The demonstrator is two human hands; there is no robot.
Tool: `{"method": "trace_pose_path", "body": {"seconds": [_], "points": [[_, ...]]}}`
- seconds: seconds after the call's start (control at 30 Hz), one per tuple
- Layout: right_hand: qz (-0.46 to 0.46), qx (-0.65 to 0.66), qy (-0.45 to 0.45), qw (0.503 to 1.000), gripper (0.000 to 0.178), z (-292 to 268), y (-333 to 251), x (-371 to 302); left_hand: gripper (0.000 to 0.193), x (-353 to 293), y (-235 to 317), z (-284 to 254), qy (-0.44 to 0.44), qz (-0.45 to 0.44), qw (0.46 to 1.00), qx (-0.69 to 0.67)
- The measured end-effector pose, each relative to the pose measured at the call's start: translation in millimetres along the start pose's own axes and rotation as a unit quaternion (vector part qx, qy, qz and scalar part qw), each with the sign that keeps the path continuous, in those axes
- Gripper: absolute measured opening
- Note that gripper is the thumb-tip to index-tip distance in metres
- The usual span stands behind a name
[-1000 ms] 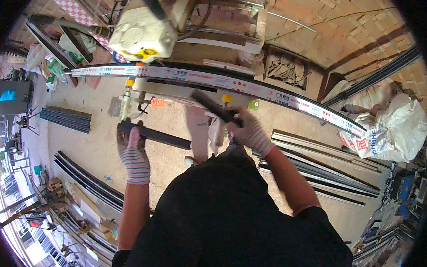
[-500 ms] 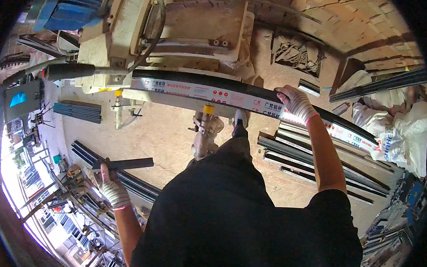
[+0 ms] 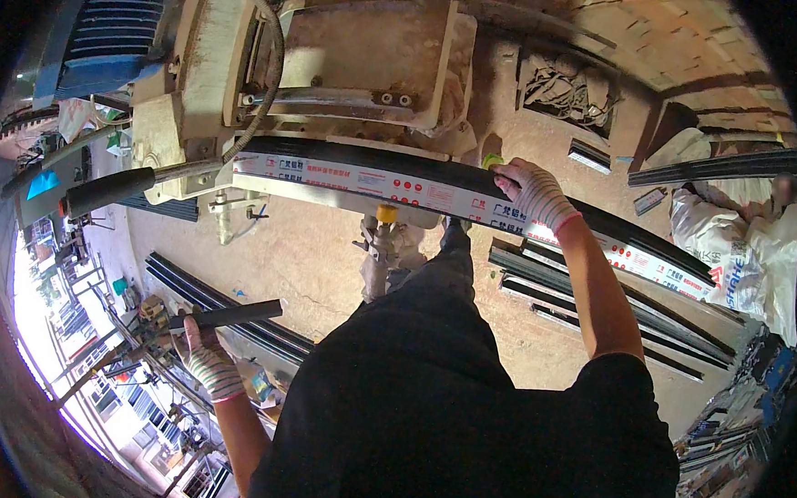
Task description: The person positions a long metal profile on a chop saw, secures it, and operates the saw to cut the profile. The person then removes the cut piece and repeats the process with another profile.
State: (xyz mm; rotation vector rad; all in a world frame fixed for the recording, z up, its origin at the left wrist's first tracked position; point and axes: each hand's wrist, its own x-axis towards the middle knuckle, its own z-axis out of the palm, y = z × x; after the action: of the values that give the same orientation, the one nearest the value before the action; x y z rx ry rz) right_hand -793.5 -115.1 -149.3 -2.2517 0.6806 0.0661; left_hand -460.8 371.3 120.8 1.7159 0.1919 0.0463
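My left hand point(image 3: 209, 365), in a striped knit glove, is closed around a short dark metal profile piece point(image 3: 239, 314) held out at the lower left. Across the front of a machine lies a long black metal profile point(image 3: 358, 166) with printed white and red protective film along its side. My right hand point(image 3: 538, 198), gloved alike, grips this long profile right of its middle, fingers curled over the top edge. Just beyond those fingertips shows a small yellow-green thing point(image 3: 492, 161), whose kind I cannot make out. My left fingers are partly hidden behind the short piece.
A cutting machine point(image 3: 365, 55) with a black-handled lever point(image 3: 110, 190) stands ahead. Below the profile is a yellow-capped clamp point(image 3: 386, 216). Dark profiles point(image 3: 614, 308) lie on the floor at right, more profiles point(image 3: 231, 307) at left. White sacks point(image 3: 736, 251) sit at far right.
The view has shifted slightly. The lever handle sits lower and is tilted. My right hand has moved slightly left along the long profile, and the yellow-green thing now shows beside it.
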Motion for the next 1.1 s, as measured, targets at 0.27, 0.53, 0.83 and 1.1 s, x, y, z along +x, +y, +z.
{"method": "trace_pose_path", "body": {"seconds": [0.27, 0.53, 0.83, 1.1], "points": [[0.046, 0.092, -0.009, 0.995, 0.033, 20.4, -26.2, 36.6, 0.045, -11.1, 2.9, 12.1, -0.009, 0.019, 1.0, 0.006], [0.065, 0.184, -0.021, 0.981, 0.035, 5.8, -13.3, 30.3, 0.045, -4.7, 4.2, 0.0, -0.018, 0.025, 0.999, 0.021], [0.163, 0.163, 0.006, 0.973, 0.027, 1.7, -0.3, -6.4, 0.046, -3.3, -7.3, -14.5, 0.007, -0.005, 1.0, 0.021], [0.03, 0.187, 0.029, 0.982, 0.02, 28.1, -36.8, 27.1, 0.045, -7.8, -0.5, -4.0, 0.025, 0.01, 0.998, 0.055]]}}
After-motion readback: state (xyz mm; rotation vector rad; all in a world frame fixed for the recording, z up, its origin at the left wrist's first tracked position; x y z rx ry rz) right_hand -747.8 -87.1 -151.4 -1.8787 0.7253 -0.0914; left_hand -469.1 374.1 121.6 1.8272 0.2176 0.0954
